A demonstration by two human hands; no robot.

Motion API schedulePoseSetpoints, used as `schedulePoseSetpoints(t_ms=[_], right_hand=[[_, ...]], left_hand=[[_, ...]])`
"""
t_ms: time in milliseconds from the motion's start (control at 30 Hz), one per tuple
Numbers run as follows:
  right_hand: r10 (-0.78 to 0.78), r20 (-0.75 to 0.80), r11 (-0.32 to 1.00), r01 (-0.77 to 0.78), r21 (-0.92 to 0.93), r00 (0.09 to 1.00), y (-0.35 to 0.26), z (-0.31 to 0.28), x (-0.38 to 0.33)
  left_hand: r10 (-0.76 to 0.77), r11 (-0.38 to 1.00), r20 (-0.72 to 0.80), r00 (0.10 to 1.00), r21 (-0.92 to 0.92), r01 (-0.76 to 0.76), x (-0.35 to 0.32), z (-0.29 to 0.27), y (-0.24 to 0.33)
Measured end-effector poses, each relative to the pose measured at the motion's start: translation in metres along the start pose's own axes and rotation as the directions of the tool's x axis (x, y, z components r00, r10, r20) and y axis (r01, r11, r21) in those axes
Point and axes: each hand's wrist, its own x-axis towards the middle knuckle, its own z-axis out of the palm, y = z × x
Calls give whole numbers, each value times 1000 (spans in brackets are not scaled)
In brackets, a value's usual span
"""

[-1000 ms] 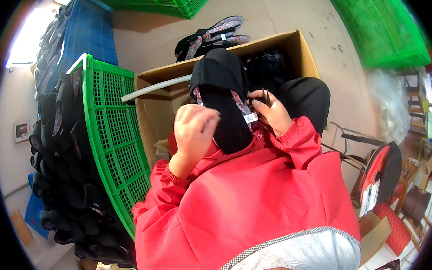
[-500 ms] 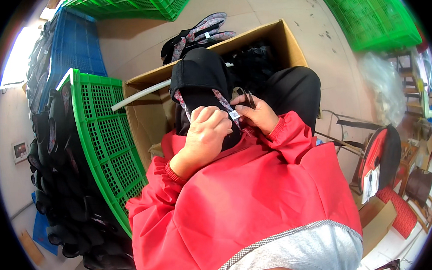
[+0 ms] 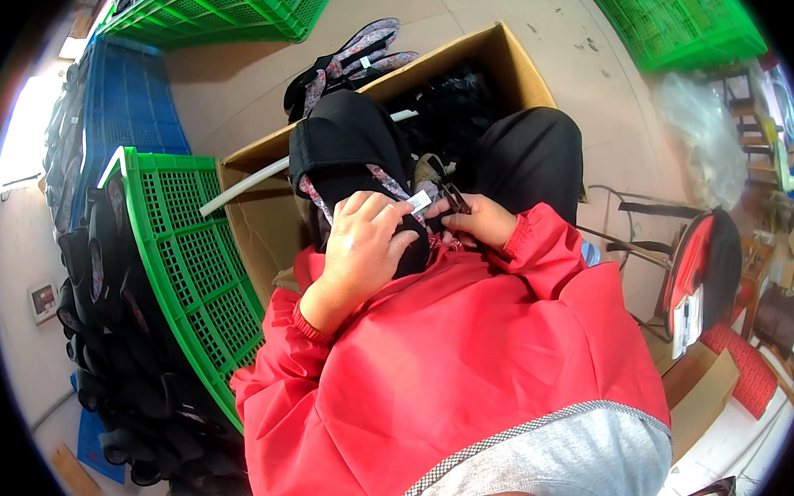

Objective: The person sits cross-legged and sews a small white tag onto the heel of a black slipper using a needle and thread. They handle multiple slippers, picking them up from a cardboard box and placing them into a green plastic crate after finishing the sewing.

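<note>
Across my lap lies a black cloth shoe (image 3: 332,146) with floral lining along its opening and a small white label (image 3: 420,202) on that edge. My left hand (image 3: 364,241) is closed on the near part of the shoe, its fingertips beside the label. Just right of the label, my right hand (image 3: 477,220) is closed around dark thread snips (image 3: 455,198), blades pointing up and away from me. Its fingertips are close to the floral edge; whether they touch it is hard to see.
Before my knees stands a cardboard box (image 3: 520,70) with black items inside and a white tube (image 3: 251,184) across it. More floral-lined shoes (image 3: 353,64) lie beyond. A green crate (image 3: 189,248) and piled black shoes (image 3: 122,349) are at left. A chair (image 3: 699,270) stands right.
My left fingers have come closer to the label, which now stands up more. The snips in my right hand have tilted and sit lower. The whole view has shifted slightly.
</note>
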Motion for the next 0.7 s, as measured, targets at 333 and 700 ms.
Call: schedulePoseSetpoints(t_ms=[333, 700], right_hand=[[-127, -25, 987, 129, 94, 992, -18, 20, -2], [-333, -49, 930, 337, 145, 942, -47, 17, 30]], left_hand=[[-16, 992, -11, 1000, 122, 18, -3, 3, 10], [39, 999, -323, 946, 1, -41, 25, 3, -23]])
